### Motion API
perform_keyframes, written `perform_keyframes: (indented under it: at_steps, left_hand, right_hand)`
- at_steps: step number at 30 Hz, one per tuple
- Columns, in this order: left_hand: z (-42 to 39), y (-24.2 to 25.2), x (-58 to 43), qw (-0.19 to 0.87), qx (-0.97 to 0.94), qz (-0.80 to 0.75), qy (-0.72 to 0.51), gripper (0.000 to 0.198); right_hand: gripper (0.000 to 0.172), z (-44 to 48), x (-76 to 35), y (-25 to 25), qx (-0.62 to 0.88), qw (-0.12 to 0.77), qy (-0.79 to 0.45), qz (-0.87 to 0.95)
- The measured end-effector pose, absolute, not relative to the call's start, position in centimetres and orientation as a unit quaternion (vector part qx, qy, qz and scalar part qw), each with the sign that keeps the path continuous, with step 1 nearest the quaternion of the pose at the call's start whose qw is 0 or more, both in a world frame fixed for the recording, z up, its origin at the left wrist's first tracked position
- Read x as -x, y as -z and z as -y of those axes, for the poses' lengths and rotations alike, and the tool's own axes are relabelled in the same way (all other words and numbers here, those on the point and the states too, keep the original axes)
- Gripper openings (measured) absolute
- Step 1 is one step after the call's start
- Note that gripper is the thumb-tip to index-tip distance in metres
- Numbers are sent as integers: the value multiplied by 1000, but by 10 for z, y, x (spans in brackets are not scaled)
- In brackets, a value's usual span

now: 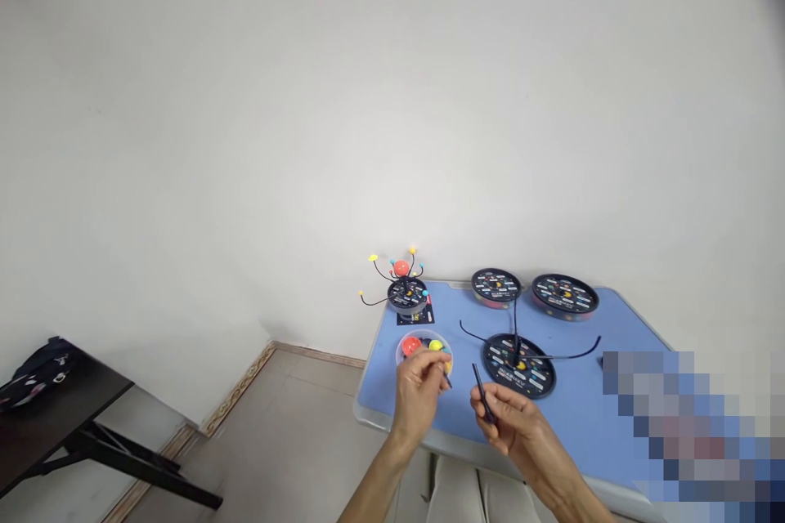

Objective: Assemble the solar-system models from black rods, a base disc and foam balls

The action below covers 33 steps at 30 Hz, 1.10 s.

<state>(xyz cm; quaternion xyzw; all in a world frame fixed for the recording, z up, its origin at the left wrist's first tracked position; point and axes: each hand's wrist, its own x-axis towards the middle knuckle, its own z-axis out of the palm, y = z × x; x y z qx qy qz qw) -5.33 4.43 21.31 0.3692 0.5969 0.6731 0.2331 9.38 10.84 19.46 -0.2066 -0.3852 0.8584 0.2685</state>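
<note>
My left hand is closed on a small dark piece, beside a clear round bowl that holds a red ball, a yellow-green piece and other parts. My right hand pinches a black rod that points up and away. Beyond that hand lies a black printed disc, with a central post and several curved black arms spreading from it.
At the back left of the blue table stands a model with coloured balls on a dark card. Two lidded round containers sit at the back. A pixelated area covers the right side. A black table stands far left.
</note>
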Motion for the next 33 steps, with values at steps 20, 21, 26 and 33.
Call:
perform_keyframes:
  at_steps: [20,21,26,33]
  left_hand:
    - [-21,-217,19,321,-361,-537,-691,30]
    - [-20,-216,17,326,-356,-540,-689,31]
    - [-18,-217,14,329,-330,-537,-703,36]
    - [-14,-226,15,406,-206,-428,-781,38]
  right_hand:
    - [47,-98,-98,-214,209,251,-786,526]
    - [49,-97,-97,-214,210,249,-778,536]
    - [55,-93,-99,-213,217,243,-761,561]
    - [50,-93,-102,-198,290,316,-749,505]
